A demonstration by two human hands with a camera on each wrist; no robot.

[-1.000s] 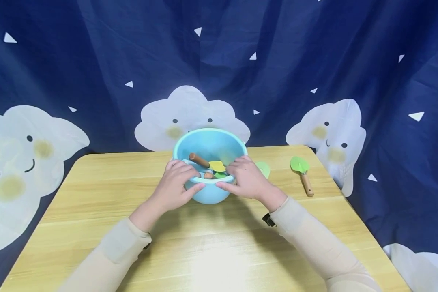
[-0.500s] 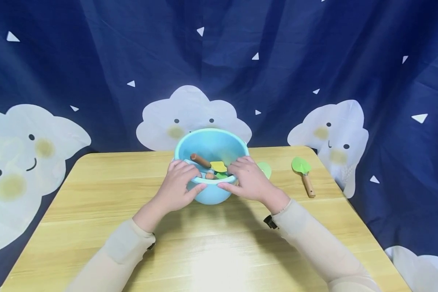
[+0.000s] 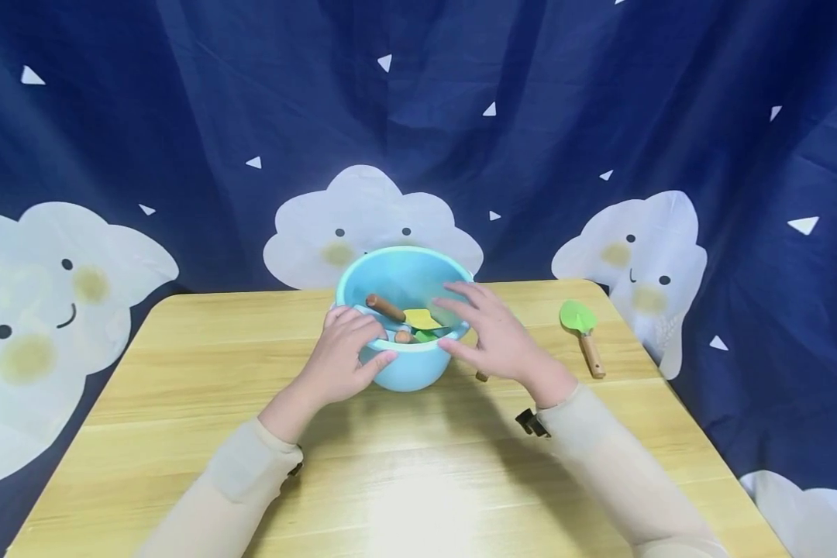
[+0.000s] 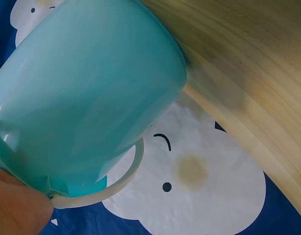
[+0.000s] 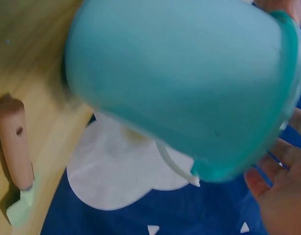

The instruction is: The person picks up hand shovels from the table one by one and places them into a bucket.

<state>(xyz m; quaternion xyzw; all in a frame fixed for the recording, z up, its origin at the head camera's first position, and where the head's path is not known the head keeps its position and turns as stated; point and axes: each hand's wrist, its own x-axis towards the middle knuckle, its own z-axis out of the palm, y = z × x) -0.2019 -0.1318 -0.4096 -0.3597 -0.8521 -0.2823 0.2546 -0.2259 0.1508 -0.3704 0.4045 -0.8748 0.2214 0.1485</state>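
I see L hand (image 3: 342, 353) gripping blue bucket (image 3: 408, 372) by rim, R hand (image 3: 500, 339) spread wide nr it; prob. light, stiff, slick plastic, best held w/ both at rim.

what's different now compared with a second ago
The right hand has loosened its hold on the blue bucket and shifted a little to the right, fingers now spread. A wooden handle has come into view below it in the head view. The left hand still grips the bucket, which stays put, as does the green trowel at right.
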